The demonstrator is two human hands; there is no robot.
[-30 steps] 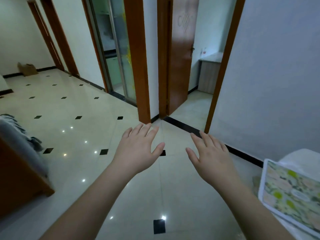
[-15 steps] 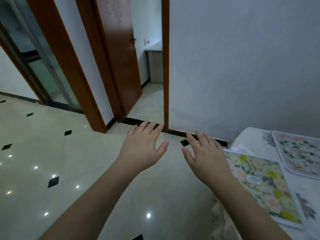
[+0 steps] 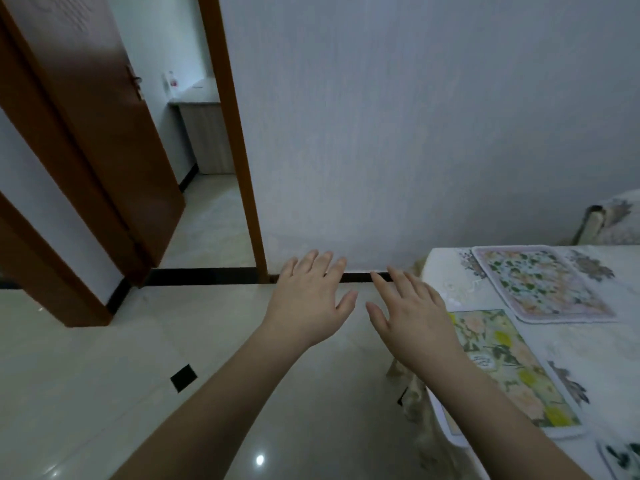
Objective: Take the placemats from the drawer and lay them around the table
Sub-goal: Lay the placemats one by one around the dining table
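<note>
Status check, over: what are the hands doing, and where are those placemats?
Left hand and right hand open, empty, held out over the floor. Two floral placemats flat on the table: near placemat, far placemat; a third shows at the corner. Nothing in the way.

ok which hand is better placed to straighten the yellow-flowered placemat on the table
Right. The right hand hovers open at the table edge, beside the yellow-flowered placemat; the left hand is out over the floor, farther away.
</note>
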